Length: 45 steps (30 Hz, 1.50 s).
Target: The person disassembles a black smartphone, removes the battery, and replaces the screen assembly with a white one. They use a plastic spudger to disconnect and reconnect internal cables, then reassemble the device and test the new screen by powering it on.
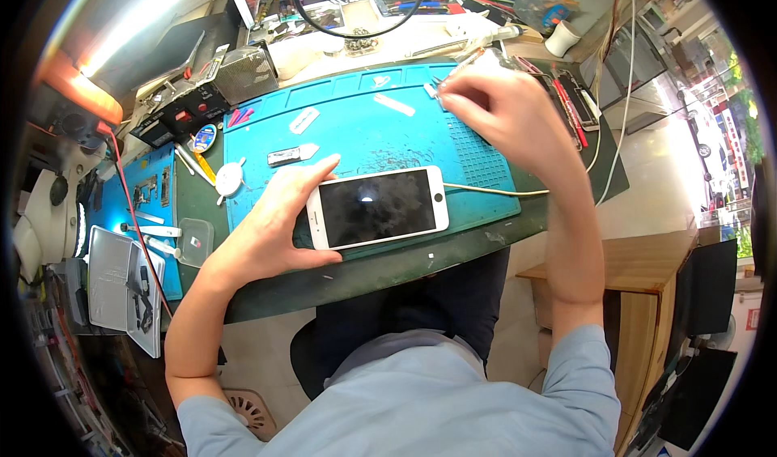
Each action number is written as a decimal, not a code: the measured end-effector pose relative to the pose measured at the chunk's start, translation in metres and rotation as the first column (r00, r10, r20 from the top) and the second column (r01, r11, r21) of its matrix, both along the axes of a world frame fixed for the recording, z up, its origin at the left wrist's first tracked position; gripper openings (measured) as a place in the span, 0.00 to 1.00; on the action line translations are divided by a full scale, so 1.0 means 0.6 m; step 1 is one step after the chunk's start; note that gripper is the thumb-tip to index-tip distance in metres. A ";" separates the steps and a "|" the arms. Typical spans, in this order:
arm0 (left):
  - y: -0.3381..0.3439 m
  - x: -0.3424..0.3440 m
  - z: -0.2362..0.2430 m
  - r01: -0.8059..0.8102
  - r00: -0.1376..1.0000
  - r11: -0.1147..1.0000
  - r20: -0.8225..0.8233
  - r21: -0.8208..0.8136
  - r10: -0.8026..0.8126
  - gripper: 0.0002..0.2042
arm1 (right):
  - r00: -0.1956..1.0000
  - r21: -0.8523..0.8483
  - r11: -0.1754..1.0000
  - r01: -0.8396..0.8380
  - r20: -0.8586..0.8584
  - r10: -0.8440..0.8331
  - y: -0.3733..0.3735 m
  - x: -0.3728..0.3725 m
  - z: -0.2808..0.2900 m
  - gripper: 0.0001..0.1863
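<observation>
White phone (379, 208), just one, is over the near part of one blue mat (348, 129), its dark screen facing up and its round button at the right end. The left hand (271, 214) has its grip closed around the phone's left end, the thumb along the near edge and the fingers at the far edge. One white cable (498, 191) meets the phone's right end; I cannot tell whether it is plugged in.

The right hand (510, 117) is over the mat's far right part, fingertips bent together beside one small white piece (430, 90); I cannot tell whether its grip holds anything.

Two flat pale strips (304, 120) lie on the mat, with one black-and-white piece (291, 156) nearer the left hand. One white disc (230, 179) lies by the mat's left edge. One open grey case (113, 275) sits at the left of the dark desk (364, 267), and one white cup (562, 38) is at the far right.
</observation>
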State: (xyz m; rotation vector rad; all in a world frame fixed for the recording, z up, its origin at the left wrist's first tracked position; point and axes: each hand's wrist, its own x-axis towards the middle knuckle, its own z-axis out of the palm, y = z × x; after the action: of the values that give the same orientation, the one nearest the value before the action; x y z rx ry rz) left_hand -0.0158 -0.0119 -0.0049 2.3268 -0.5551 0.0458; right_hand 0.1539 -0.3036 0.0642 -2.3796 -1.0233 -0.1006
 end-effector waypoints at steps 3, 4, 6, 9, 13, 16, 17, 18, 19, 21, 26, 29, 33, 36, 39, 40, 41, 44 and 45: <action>-0.001 0.003 -0.002 0.009 1.000 1.000 0.003 -0.011 -0.009 0.55 | 0.997 -0.301 0.951 0.071 0.055 -0.057 0.075 0.060 -0.042 0.15; -0.002 0.004 -0.002 0.013 1.000 1.000 0.002 -0.017 -0.013 0.54 | 0.995 -0.297 0.951 0.087 -0.025 -0.099 0.089 0.066 -0.052 0.15; -0.003 0.004 -0.003 0.022 1.000 1.000 0.011 -0.012 -0.022 0.55 | 0.993 -0.221 0.971 0.088 0.091 -0.069 0.093 0.066 -0.090 0.15; -0.005 0.002 -0.002 0.009 1.000 1.000 -0.004 -0.014 -0.009 0.55 | 0.987 -0.171 0.982 0.081 0.152 -0.055 0.081 0.061 -0.120 0.14; -0.005 0.005 -0.001 0.017 1.000 1.000 0.000 -0.011 -0.017 0.56 | 0.999 -0.139 0.990 0.037 0.039 -0.032 0.066 0.061 -0.133 0.14; -0.004 0.006 0.000 0.026 0.999 1.000 0.029 0.014 -0.026 0.57 | 0.998 -0.148 0.989 0.020 -0.055 -0.029 0.072 0.060 -0.124 0.13; -0.004 0.006 0.000 0.026 0.999 0.999 0.030 0.022 -0.027 0.57 | 0.997 -0.153 0.988 0.024 -0.068 -0.035 0.074 0.058 -0.122 0.12; -0.005 0.006 0.001 0.024 0.999 0.999 0.033 0.028 -0.025 0.57 | 0.996 -0.159 0.987 0.026 -0.079 -0.039 0.075 0.058 -0.121 0.12; -0.005 0.006 0.001 0.023 0.999 0.999 0.037 0.033 -0.024 0.57 | 0.996 -0.141 0.990 0.021 -0.080 -0.032 0.075 0.058 -0.122 0.11; -0.005 0.008 0.001 0.024 0.999 0.999 0.040 0.037 -0.025 0.57 | 0.997 -0.106 0.994 0.009 -0.080 -0.018 0.075 0.059 -0.125 0.11; -0.005 0.006 -0.002 0.010 1.000 0.999 0.026 0.036 -0.011 0.58 | 0.997 -0.085 0.996 0.008 -0.071 -0.014 0.076 0.056 -0.126 0.09; -0.007 0.008 -0.001 0.012 1.000 1.000 0.016 0.027 -0.013 0.59 | 0.997 -0.088 0.996 0.000 -0.072 -0.006 0.076 0.056 -0.127 0.08; -0.008 0.007 -0.003 0.011 1.000 1.000 0.012 0.015 -0.012 0.58 | 0.999 -0.064 0.998 -0.012 -0.038 0.010 0.074 0.058 -0.137 0.09; -0.006 0.006 -0.003 0.012 1.000 1.000 0.019 0.017 -0.012 0.58 | 0.999 -0.031 0.999 -0.031 -0.013 0.031 0.074 0.063 -0.149 0.07; -0.006 0.004 -0.002 0.008 1.000 1.000 0.020 0.022 -0.008 0.57 | 0.999 -0.037 0.998 -0.045 -0.008 0.045 0.075 0.062 -0.150 0.07; -0.006 0.004 -0.002 0.006 1.000 1.000 0.019 0.024 -0.007 0.57 | 0.999 -0.049 0.998 -0.048 -0.011 0.047 0.076 0.062 -0.149 0.07; -0.005 0.004 -0.002 0.008 1.000 1.000 0.020 0.023 -0.008 0.57 | 0.999 -0.048 0.998 -0.050 -0.009 0.050 0.077 0.061 -0.147 0.07; -0.005 0.005 -0.002 -0.004 1.000 0.999 -0.005 0.039 0.004 0.58 | 0.998 -0.047 0.997 -0.055 0.004 0.055 0.073 0.059 -0.144 0.07; -0.006 0.001 0.000 -0.021 0.999 0.998 -0.033 0.056 0.023 0.58 | 0.998 -0.045 0.997 -0.057 0.012 0.057 0.073 0.058 -0.151 0.07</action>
State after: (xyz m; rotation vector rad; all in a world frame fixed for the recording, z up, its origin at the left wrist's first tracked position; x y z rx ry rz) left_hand -0.0151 -0.0155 -0.0050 2.3833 -0.5203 0.0012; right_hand 0.1888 -0.2596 -0.0266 -2.3907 -1.1098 -0.0733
